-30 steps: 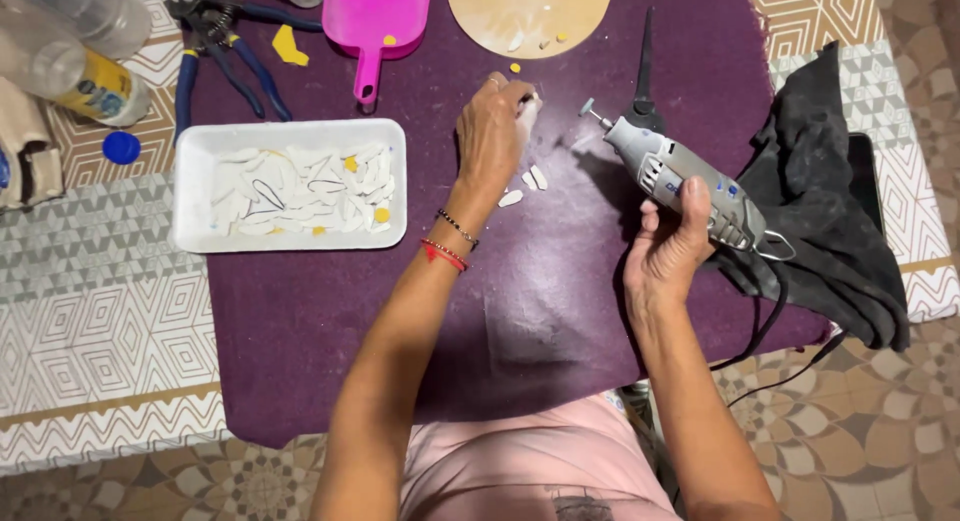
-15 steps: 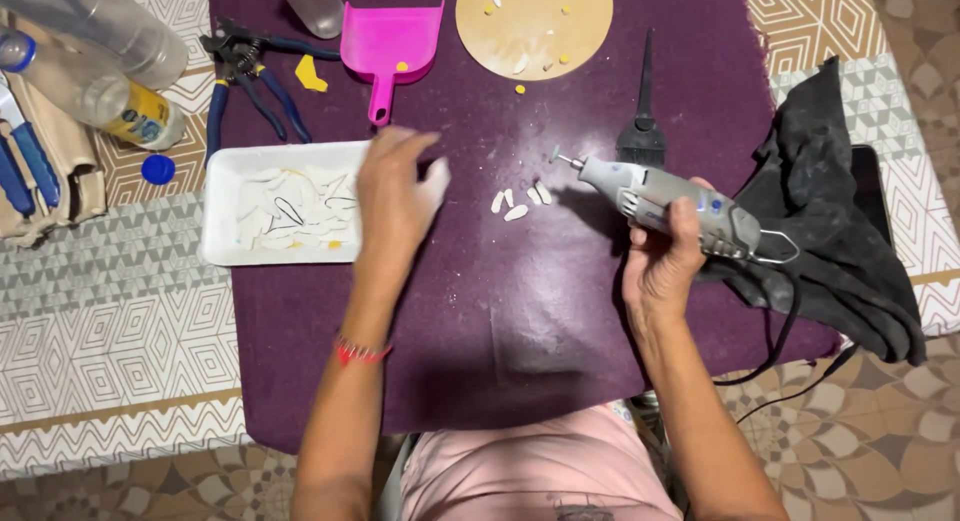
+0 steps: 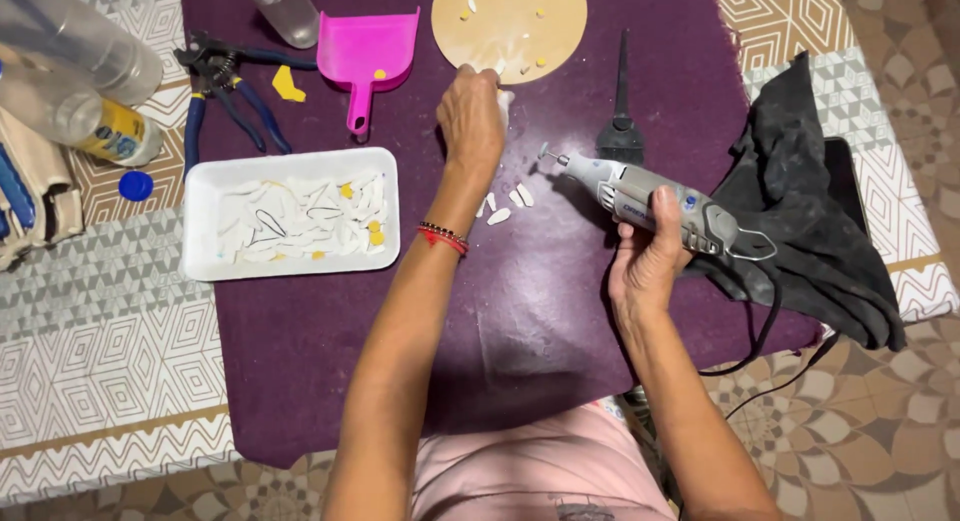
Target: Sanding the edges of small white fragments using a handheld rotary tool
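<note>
Far left: clear bottles (image 3: pixel 70 56), blue-handled pliers (image 3: pixel 225 91). White foam tray (image 3: pixel 200 251) of white and yellow shards lies on purple cloth (image 3: pixel 520 321); pink dustpan (image 3: pixel 365 56) above it. Left hand (image 3: pixel 470 116) reaches to near edge of round wooden disc (image 3: pixel 510 21), fingers curled under; whether it pinches anything, cannot tell. Loose white chips (image 3: pixel 505 203) just right of the wrist. Right hand (image 3: pixel 650 256) wrapped around grey rotary tool (image 3: pixel 650 196), bit pointing left toward the chips, apart from them. Black cloth (image 3: pixel 810 221) at right.
</note>
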